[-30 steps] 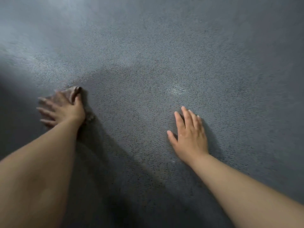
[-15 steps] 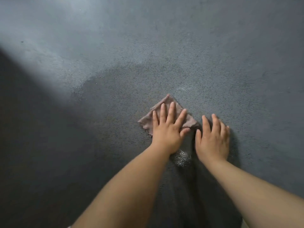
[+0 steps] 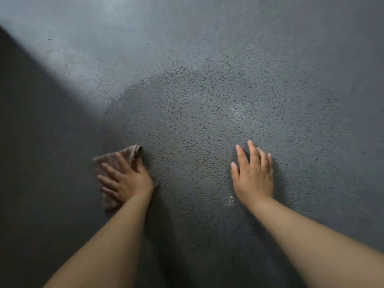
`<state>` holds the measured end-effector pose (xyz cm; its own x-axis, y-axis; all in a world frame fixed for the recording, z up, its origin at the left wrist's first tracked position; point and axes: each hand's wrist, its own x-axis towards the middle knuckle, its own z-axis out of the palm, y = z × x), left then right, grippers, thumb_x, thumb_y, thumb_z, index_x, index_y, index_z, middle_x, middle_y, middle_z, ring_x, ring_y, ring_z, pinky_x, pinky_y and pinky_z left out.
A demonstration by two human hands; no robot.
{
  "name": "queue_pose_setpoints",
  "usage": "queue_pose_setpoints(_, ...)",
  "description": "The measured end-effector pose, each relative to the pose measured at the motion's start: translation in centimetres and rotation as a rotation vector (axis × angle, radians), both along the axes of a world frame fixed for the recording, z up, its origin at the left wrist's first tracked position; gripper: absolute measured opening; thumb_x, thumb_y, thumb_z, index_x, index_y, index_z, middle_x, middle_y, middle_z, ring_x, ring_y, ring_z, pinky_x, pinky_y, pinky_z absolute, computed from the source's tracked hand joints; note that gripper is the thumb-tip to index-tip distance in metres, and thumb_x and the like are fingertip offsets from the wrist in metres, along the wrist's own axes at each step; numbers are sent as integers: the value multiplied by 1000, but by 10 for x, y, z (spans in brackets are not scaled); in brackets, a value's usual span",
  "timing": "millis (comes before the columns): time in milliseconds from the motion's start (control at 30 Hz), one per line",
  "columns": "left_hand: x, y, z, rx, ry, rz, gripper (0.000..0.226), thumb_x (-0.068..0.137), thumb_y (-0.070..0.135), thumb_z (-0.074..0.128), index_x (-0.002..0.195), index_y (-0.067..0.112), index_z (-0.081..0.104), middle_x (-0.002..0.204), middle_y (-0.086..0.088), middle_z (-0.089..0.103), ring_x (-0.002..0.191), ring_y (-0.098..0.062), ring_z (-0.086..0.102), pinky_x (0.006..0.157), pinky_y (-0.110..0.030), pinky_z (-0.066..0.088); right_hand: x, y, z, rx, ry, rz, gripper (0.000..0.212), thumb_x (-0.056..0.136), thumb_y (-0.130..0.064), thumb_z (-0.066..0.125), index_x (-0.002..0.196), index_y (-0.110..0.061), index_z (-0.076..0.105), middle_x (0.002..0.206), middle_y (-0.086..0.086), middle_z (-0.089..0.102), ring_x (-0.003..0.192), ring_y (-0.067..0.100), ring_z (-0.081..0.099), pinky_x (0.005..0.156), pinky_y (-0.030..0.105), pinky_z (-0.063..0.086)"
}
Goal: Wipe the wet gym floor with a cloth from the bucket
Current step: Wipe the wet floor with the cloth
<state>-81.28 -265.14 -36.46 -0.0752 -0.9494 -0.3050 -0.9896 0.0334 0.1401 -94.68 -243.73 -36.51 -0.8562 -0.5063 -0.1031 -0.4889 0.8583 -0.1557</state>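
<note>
A brownish cloth [image 3: 122, 155] lies flat on the dark grey textured gym floor [image 3: 199, 113], left of centre. My left hand [image 3: 124, 179] presses on it with straight, spread fingers, covering most of it; one corner curls up beside my thumb. My right hand [image 3: 253, 173] lies flat on the bare floor to the right, fingers straight and together, well apart from the cloth. The floor between and beyond my hands looks darker and damp, with small shiny wet spots [image 3: 230, 199]. No bucket is in view.
A deep shadow [image 3: 37, 142] covers the floor on the left. A paler, lit band of floor [image 3: 93, 59] runs diagonally across the upper left. Only floor surrounds my hands on every side.
My left hand has slid the cloth leftward, away from my right hand, after sweeping it in from the far left. My right hand has stayed planted on the floor.
</note>
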Motion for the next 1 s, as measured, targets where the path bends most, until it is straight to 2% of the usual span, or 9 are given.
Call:
queue_pose_setpoints(100, -21, 77, -2, 17, 59, -155, 70, 90, 55, 31, 149, 16, 26, 155, -22, 13, 141, -47, 5, 110, -61, 4, -11, 4, 0, -72, 19, -68, 58, 91, -40, 27, 133, -10, 52, 139, 21, 46, 122, 42, 46, 107, 55, 27)
queue_pose_setpoints(267, -43, 203, 9, 154, 73, -896, 69, 80, 54, 33, 137, 17, 41, 147, -20, 35, 144, -38, -4, 111, -54, 6, -38, 26, -2, -260, 113, -331, 54, 91, -34, 31, 128, -3, 55, 135, 26, 47, 117, 46, 48, 103, 52, 34)
queue_pose_setpoints(367, -60, 192, 31, 353, 177, -1142, 67, 83, 49, 21, 135, 21, 51, 148, -6, 38, 141, -32, 25, 114, -47, 18, -41, 39, 0, -386, 201, -506, 46, 91, -27, 37, 121, 1, 58, 128, 29, 51, 111, 47, 51, 96, 45, 34)
queue_pose_setpoints(433, -68, 161, 38, 388, 348, -1120, 68, 83, 42, 15, 139, 19, 46, 149, -1, 38, 139, -24, 32, 113, -34, 21, -25, 43, 2, -440, 274, -504, 37, 91, -22, 43, 117, 0, 57, 123, 28, 53, 106, 45, 53, 91, 46, 41)
queue_pose_setpoints(500, -76, 127, 43, 313, 436, -1018, 52, 88, 23, 33, 136, 12, 49, 144, -4, 45, 131, -29, 41, 110, -32, 28, 10, 37, 1, -433, 266, -322, 32, 92, -24, 43, 117, -6, 53, 121, 24, 54, 104, 40, 52, 90, 46, 42)
queue_pose_setpoints(600, -93, 84, 48, 231, 281, -928, 55, 90, 8, 45, 144, 15, 36, 153, -4, 28, 137, -29, 25, 112, -35, 22, 72, 16, -7, -186, 124, -62, 46, 90, -41, 38, 128, -16, 45, 133, 16, 54, 121, 34, 46, 105, 47, 26)
queue_pose_setpoints(700, -111, 56, 52, 218, 93, -886, 62, 90, 12, 46, 148, 20, 24, 158, -5, 12, 141, -29, 12, 112, -39, 18, 88, 4, -13, -7, 9, -122, 63, 81, -48, 36, 137, -20, 36, 143, 7, 46, 133, 28, 32, 109, 53, 8)
queue_pose_setpoints(900, -136, 41, 51, 322, -169, -955, 100, 79, 39, 66, 151, 25, -2, 156, -13, -15, 145, -30, -9, 115, -44, 8, -6, -15, -8, 67, -8, 85, 60, 83, -49, 33, 137, -25, 46, 143, 2, 47, 131, 26, 44, 104, 64, 25)
queue_pose_setpoints(1000, -135, 48, 45, 329, -310, -1019, 135, 61, 62, 76, 148, 21, -20, 153, -19, -25, 143, -33, -16, 116, -48, 4, -69, -42, 3, 119, -86, 152, 57, 95, -50, 28, 149, -31, 23, 159, -2, 13, 146, 22, 11, 109, 65, 5)
